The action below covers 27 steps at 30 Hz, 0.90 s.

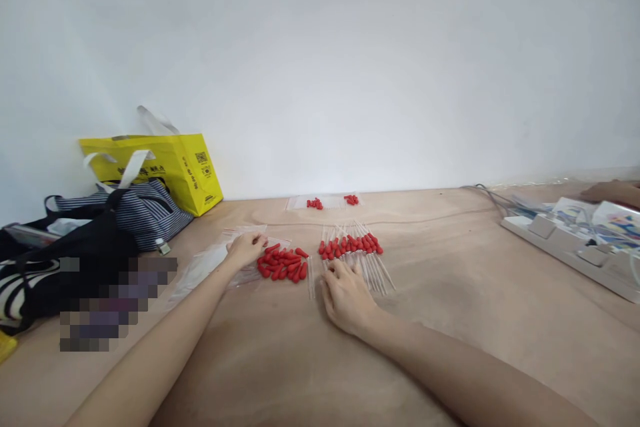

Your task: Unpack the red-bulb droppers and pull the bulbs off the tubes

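My left hand [245, 250] reaches over flat clear plastic bags [205, 263], its fingertips pinched together beside a pile of loose red rubber bulbs [283, 263]. Whatever is in that pinch is too small to make out. My right hand [349, 295] rests palm down, fingers bent and slightly apart, on the near ends of a row of thin clear droppers [376, 273]. Red bulbs [351, 245] lie in a band across these droppers. A few bare clear tubes [313, 277] lie between the loose pile and my right hand.
Against the wall, a clear bag [330, 202] carries two small clusters of red pieces. To the left stand a yellow shopping bag [200, 180], a striped bag [140, 213] and a black bag [75, 267]. A white power strip [565, 253] with cables lies right, near another person's arm [613, 192].
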Motion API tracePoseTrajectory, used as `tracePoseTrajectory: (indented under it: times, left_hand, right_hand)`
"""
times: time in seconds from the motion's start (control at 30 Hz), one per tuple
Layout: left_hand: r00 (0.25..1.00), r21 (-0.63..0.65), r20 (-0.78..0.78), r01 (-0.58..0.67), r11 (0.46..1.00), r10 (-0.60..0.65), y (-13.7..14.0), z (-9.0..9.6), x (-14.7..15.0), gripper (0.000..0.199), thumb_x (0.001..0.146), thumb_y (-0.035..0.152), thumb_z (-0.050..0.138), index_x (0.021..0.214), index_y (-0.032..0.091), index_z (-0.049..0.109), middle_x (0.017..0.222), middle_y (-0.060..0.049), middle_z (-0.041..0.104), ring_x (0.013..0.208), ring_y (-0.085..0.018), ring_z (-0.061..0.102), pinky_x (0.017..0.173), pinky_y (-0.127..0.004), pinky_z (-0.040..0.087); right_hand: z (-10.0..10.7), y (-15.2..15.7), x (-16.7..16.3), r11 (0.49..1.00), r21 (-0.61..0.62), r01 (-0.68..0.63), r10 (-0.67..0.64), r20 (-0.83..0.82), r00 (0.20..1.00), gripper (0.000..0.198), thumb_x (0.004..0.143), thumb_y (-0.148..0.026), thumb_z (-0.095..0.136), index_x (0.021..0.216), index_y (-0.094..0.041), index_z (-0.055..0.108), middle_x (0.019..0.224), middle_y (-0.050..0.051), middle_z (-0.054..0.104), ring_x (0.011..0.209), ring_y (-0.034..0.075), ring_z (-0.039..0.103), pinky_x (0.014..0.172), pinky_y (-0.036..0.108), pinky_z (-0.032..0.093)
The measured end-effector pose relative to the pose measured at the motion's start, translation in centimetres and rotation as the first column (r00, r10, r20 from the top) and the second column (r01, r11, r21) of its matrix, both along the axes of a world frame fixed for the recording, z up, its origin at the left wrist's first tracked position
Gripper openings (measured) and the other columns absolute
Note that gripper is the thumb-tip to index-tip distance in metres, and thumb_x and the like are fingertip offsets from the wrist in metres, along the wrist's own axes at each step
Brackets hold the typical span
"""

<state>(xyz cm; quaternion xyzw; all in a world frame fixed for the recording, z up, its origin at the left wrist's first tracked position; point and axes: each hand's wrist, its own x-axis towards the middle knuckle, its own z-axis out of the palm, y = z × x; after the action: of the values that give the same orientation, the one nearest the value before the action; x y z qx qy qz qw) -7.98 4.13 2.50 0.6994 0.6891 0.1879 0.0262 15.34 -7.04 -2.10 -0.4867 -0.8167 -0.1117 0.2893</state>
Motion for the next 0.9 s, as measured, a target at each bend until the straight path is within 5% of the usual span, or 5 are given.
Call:
tracePoseTrajectory:
  times: [0.2, 0.4, 0.6, 0.9]
  left_hand:
    - [0.993, 0.09, -0.066, 0.107, 0.99, -0.101, -1.8, 0.8, 3.9, 0.024, 0.075, 0.033, 0.043, 0.081, 0.02, 0.062, 0.096, -0.005, 0.063, 0.098, -0.022, 0.05, 0.082, -0.035, 0.033]
    - [0.97, 0.014, -0.116, 0.216, 0.976, -0.213, -1.6, 0.0, 9.8, 0.023, 0.07, 0.038, 0.047, 0.067, 0.023, 0.065, 0.089, -0.005, 0.065, 0.096, -0.027, 0.051, 0.084, -0.045, 0.03]
    - [0.978, -0.096, -0.132, 0.149, 0.984, -0.161, 0.4, -0.5, 12.0, 0.025, 0.067, 0.035, 0.047, 0.052, 0.02, 0.062, 0.07, -0.006, 0.067, 0.09, -0.03, 0.055, 0.083, -0.048, 0.031]
    - [0.987, -0.155, -0.137, 0.059, 0.986, -0.081, 1.3, -0.4, 13.1, 0.023, 0.064, 0.037, 0.053, 0.068, 0.019, 0.066, 0.092, -0.011, 0.066, 0.096, -0.034, 0.053, 0.085, -0.049, 0.029]
  right_hand:
    - [0.1, -0.2, 5.1, 0.981, 0.184, -0.058, 0.08, -0.113, 0.99, 0.016, 0.081, -0.019, 0.044, 0.07, -0.017, 0.056, 0.076, 0.003, 0.056, 0.076, 0.015, 0.045, 0.073, 0.035, 0.023]
    - [-0.3, -0.1, 9.1, 0.973, 0.138, -0.185, 0.2, -0.11, 0.974, 0.016, 0.082, -0.016, 0.043, 0.076, -0.016, 0.058, 0.079, 0.004, 0.055, 0.074, 0.013, 0.046, 0.068, 0.029, 0.027]
    - [0.3, -0.6, 8.5, 0.973, 0.125, -0.196, 0.211, -0.126, 0.969, 0.014, 0.08, -0.016, 0.045, 0.076, -0.017, 0.058, 0.077, 0.004, 0.055, 0.072, 0.013, 0.046, 0.066, 0.028, 0.027]
    - [-0.1, -1.0, 6.8, 0.957, 0.12, -0.263, 0.267, -0.02, 0.963, 0.015, 0.077, -0.028, 0.051, 0.069, -0.019, 0.06, 0.06, -0.001, 0.051, 0.066, 0.012, 0.041, 0.066, 0.03, 0.023]
